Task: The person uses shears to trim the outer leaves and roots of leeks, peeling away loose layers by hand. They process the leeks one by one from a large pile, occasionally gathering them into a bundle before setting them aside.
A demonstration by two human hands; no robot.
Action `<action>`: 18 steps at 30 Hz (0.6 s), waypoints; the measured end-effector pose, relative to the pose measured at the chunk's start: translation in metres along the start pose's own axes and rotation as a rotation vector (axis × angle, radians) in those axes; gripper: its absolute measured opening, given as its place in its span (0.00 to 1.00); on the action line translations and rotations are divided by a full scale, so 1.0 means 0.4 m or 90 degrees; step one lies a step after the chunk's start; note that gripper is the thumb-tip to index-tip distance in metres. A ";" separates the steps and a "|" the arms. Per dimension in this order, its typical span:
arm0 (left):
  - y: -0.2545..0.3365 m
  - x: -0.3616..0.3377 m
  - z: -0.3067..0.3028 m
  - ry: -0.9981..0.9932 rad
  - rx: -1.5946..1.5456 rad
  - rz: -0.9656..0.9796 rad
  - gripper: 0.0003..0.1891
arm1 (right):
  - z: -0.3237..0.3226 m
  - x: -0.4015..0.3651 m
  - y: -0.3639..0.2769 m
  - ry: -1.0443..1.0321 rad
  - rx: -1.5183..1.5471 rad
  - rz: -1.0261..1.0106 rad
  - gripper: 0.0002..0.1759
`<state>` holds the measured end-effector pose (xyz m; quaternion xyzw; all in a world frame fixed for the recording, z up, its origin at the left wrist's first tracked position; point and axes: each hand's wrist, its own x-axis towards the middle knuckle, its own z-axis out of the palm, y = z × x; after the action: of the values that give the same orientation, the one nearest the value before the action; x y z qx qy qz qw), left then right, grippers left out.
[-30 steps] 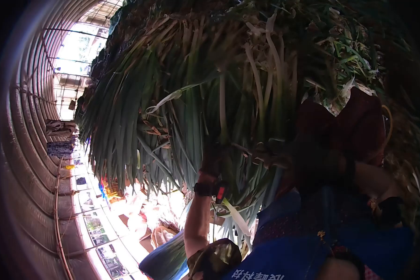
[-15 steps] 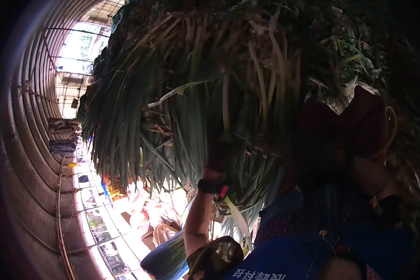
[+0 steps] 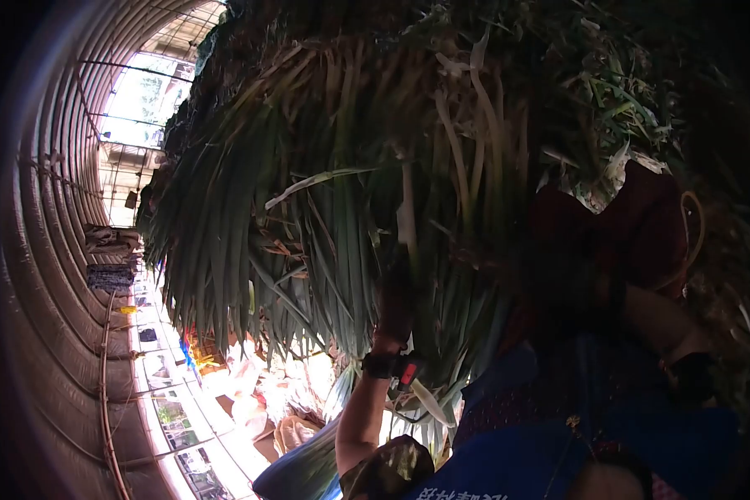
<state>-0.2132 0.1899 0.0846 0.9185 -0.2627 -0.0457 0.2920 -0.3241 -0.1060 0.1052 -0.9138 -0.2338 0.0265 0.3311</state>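
Note:
Long green onions [image 3: 308,225] hang in a thick pile, pale stalks above and dark leaves drooping below. My left hand [image 3: 396,300], in a dark glove with a black wristband, reaches up among the leaves. It appears closed round a green onion whose pale stalk [image 3: 406,208] rises from it; shadow covers the fingers. My right hand [image 3: 567,279] is a dark shape in front of the pile, its forearm [image 3: 654,321] coming from the lower right. Its fingers do not show. Beside it is dark red cloth [image 3: 642,217] with a yellowish loop.
Loose green trimmings [image 3: 629,104] lie at the upper right. A blue apron [image 3: 508,458] covers my front. At the left curves a ribbed tunnel wall [image 3: 50,333] with a pipe. Bright, cluttered ground [image 3: 267,383] shows beneath the leaves, with a bluish-green bundle [image 3: 300,462] near my left arm.
My left hand has shifted slightly right and down, and the pale stalk above it has moved along. The whole view has tilted a little. My right hand stays about where it was.

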 end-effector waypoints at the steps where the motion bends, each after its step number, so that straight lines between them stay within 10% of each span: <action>1: -0.001 -0.004 0.004 -0.037 -0.014 -0.054 0.32 | -0.005 0.003 0.007 0.006 -0.014 0.006 0.38; 18: -0.028 -0.134 0.063 -0.038 -0.311 -0.241 0.32 | 0.022 0.153 0.087 0.120 0.027 -0.085 0.38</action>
<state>-0.2601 0.2121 0.0540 0.8519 -0.0770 -0.1881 0.4827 -0.2573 -0.0970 0.0832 -0.8876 -0.2613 -0.0765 0.3715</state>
